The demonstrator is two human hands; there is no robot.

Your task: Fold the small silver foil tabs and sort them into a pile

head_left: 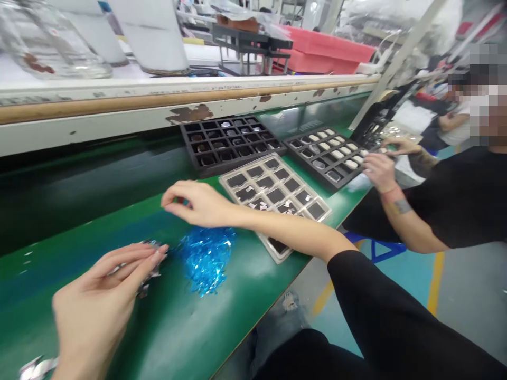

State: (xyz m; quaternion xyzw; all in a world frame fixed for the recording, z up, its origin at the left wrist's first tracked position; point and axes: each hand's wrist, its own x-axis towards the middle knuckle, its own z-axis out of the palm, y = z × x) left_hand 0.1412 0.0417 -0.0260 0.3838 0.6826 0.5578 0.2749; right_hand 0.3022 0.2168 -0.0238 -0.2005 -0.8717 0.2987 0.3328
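My left hand (106, 295) rests low on the green belt (79, 232), fingers together, pinching small shiny film scraps (148, 264). My right hand (196, 203) reaches across above the belt, thumb and fingers closed in a pinch on something too small to make out. A heap of blue shiny film strips (206, 256) lies between and just below the two hands. A clear tray (277, 192) of dark square parts sits under my right forearm.
Two black compartment trays (229, 142) (328, 153) stand further along the belt. A co-worker in black at the right has both hands (380, 169) at the far tray. A worn white rail (158, 105) runs behind the belt. More film scraps (35, 367) lie bottom left.
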